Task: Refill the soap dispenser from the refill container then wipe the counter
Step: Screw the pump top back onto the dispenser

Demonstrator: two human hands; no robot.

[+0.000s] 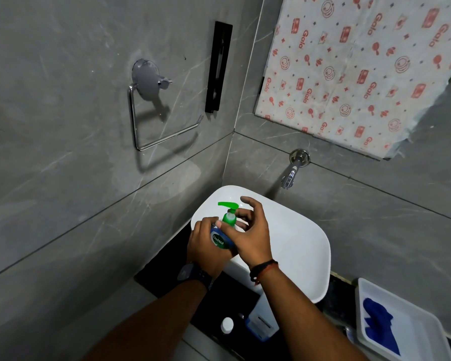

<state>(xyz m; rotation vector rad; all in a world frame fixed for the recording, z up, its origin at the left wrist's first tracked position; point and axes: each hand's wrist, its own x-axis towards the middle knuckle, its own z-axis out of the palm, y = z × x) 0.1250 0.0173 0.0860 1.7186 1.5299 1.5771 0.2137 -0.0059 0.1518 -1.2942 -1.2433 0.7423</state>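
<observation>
Observed from beside the basin:

- The soap dispenser (pixel 222 237), a blue-labelled bottle with a green pump (pixel 228 204), was held upright over the left rim of the white basin (pixel 297 243). It was lifted off the black surface (pixel 164 267).
- The left hand (pixel 206 247), with a dark watch on its wrist, was wrapped around the bottle's body from the left, its fingers curled round it.
- The right hand (pixel 251 230), with a dark thread band on its wrist, was at the neck. Its thumb lay on the green collar below the pump and its middle fingers were curled behind it, pinching the collar. The index finger stuck up, free of the pump.
- The pump spout pointed left, toward the wall.
- A white and blue container (pixel 261 325) stood on the surface in front of the basin, partly under the right forearm. A small round white cap (pixel 227 324) stood just to its left. Whether that cap sat on a bottle could not be told.
- A white tray (pixel 417 337) stood to the right of the basin with a blue cloth (pixel 378 321) lying crumpled inside it.
- A chrome tap (pixel 292 170) stuck out of the grey tiled wall behind the basin.
- A chrome towel ring (pixel 151 121) hung on the left wall.
</observation>
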